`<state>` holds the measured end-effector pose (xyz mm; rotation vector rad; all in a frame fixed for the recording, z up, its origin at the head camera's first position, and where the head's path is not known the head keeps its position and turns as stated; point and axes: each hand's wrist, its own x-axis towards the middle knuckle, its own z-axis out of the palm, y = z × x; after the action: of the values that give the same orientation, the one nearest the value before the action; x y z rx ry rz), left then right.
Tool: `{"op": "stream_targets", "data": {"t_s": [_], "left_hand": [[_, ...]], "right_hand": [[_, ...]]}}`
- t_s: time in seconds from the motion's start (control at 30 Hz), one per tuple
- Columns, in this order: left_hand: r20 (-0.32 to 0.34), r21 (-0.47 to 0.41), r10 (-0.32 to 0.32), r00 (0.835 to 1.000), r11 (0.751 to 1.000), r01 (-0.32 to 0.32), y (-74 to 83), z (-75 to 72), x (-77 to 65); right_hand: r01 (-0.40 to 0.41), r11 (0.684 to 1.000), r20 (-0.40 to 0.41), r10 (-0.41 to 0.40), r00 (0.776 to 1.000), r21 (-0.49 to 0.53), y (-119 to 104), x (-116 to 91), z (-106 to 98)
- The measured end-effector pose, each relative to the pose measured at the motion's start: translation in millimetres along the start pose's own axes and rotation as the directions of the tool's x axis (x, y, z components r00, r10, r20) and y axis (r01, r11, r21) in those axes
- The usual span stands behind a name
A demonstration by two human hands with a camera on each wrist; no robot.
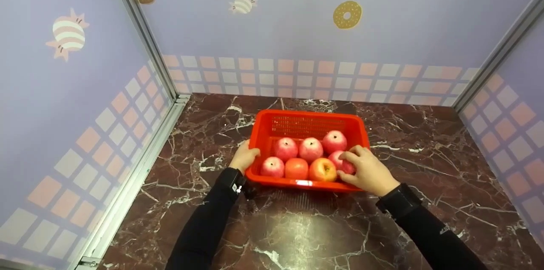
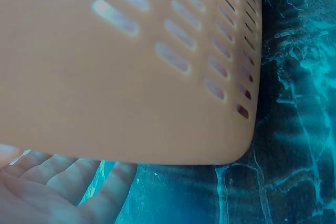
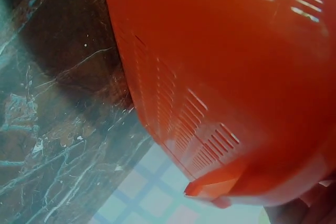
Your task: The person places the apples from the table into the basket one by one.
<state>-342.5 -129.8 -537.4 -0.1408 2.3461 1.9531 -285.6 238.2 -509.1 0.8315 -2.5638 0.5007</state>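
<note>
A red plastic basket (image 1: 312, 115) with slotted walls sits on the marble-patterned tabletop. My left hand (image 1: 244, 157) grips its left rim, thumb over the edge. In the left wrist view the basket wall (image 2: 105, 103) looks tan, and the fingers (image 2: 113, 187) lie against its outer side. At the front right corner, my right hand (image 1: 369, 172) holds a red apple (image 1: 347, 167), partly covered by its fingers. Pinkish-red apples (image 1: 287, 149) fill the back row. The front row has a pink apple (image 1: 272, 167), a smooth red-orange fruit (image 1: 296, 169) and a yellow-red apple (image 1: 323, 170).
Beneath the basket lies a dark red-brown marble surface (image 1: 425, 155) with pale veins. Lilac panels (image 1: 293, 19) with checks and sweets stand at the back and both sides. A metal rail (image 1: 131, 185) edges the left side.
</note>
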Motion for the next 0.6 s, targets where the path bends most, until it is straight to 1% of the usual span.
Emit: {"op": "stream_targets", "data": {"t_s": [0.1, 0.2, 0.3, 0.4, 0.6], "left_hand": [[-0.001, 0.000, -0.011, 1.000, 1.000, 0.011, 0.1, 0.4, -0.4], [-0.004, 0.005, -0.012, 1.000, 1.000, 0.012, 0.6, 0.4, -0.7], [-0.010, 0.027, 0.000, 1.000, 1.000, 0.001, 1.3, 0.2, -0.8], [-0.005, 0.023, -0.003, 1.000, 1.000, 0.003, 1.8, -0.1, -1.2], [-0.004, 0.001, -0.022, 1.000, 1.000, 0.022, 0.8, -0.4, -1.5]], "right_hand": [[0.016, 1.000, 0.040, -0.015, 0.999, -0.022, -1.5, -1.2, 2.0], [0.018, 0.999, 0.084, -0.014, 0.996, -0.051, -2.5, -2.7, 3.8], [0.009, 0.996, 0.115, 0.002, 0.993, -0.094, -2.6, -4.5, 5.6], [-0.007, 0.992, 0.139, 0.025, 0.990, -0.129, -1.8, -6.4, 7.4], [-0.038, 0.992, 0.158, 0.057, 0.986, -0.120, -0.6, -7.6, 9.9]]}}
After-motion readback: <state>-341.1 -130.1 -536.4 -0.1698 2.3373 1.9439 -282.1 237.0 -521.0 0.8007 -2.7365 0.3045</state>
